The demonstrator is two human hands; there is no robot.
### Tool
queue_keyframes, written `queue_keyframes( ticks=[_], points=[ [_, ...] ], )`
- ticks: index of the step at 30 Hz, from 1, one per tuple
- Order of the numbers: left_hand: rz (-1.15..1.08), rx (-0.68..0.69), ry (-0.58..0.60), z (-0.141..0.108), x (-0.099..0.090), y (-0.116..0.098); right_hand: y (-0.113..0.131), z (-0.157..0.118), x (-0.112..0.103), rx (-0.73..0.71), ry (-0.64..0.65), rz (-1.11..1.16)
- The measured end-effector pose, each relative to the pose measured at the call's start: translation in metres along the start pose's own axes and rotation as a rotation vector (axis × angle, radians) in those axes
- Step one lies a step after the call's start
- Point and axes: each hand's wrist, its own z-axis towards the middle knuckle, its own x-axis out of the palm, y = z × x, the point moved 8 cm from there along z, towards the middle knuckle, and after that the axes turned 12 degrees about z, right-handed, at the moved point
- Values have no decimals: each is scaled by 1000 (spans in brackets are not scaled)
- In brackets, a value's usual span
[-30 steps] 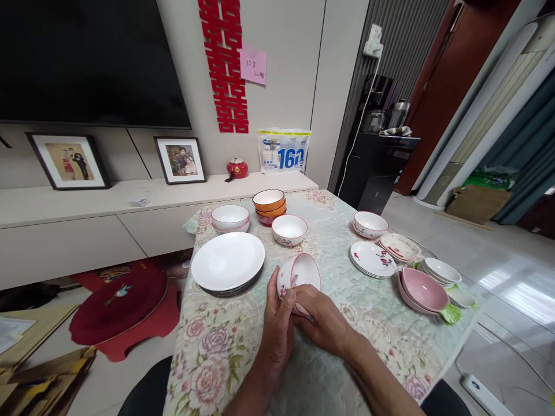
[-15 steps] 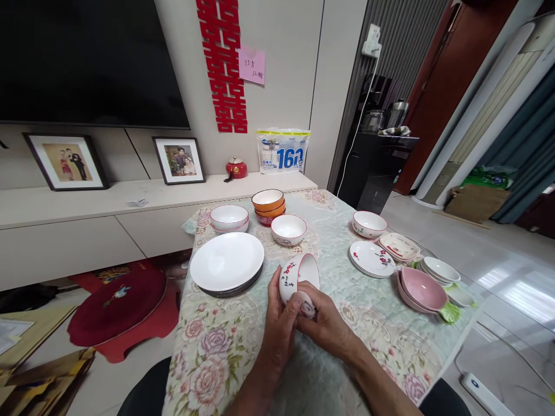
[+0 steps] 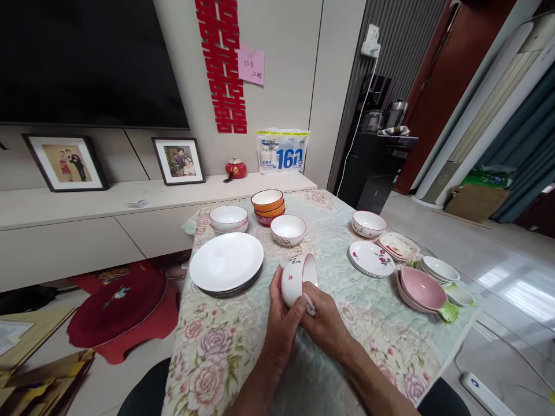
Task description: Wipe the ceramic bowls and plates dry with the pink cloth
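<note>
A white bowl with a red rim and small painted marks (image 3: 293, 281) is tilted on its side above the near middle of the table. My left hand (image 3: 280, 318) wraps its left and under side, and my right hand (image 3: 323, 312) grips its right rim, thumb outside. Some fingers are hidden behind the bowl. Beyond it stands a similar white bowl (image 3: 288, 229). To the left lies a stack of large white plates (image 3: 226, 262). Behind are stacked white bowls (image 3: 229, 218) and a stack of orange and red bowls (image 3: 267, 202).
On the table's right are a white bowl (image 3: 368, 224), flowered plates (image 3: 372, 259), squarish dishes (image 3: 399, 247), small white bowls (image 3: 440, 270) and pink leaf-handled bowls (image 3: 422, 289). A cabinet (image 3: 173, 193) runs behind the table. A red stool (image 3: 125, 312) stands at the left.
The bowl in my hands has been turned, so its painted writing has moved up toward the rim and a plainer side shows. Both hands have shifted only slightly around it.
</note>
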Motion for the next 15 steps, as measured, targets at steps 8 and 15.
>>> queue_keyframes(
  ticks=[8, 15],
  points=[
    [-80, -70, -35, 3, -13, 10, 7, -1, 9, -58, 297, -208],
    [-40, -42, -41, 2, -9, 7, -1, -3, 7, -67, 192, -275]
  ],
)
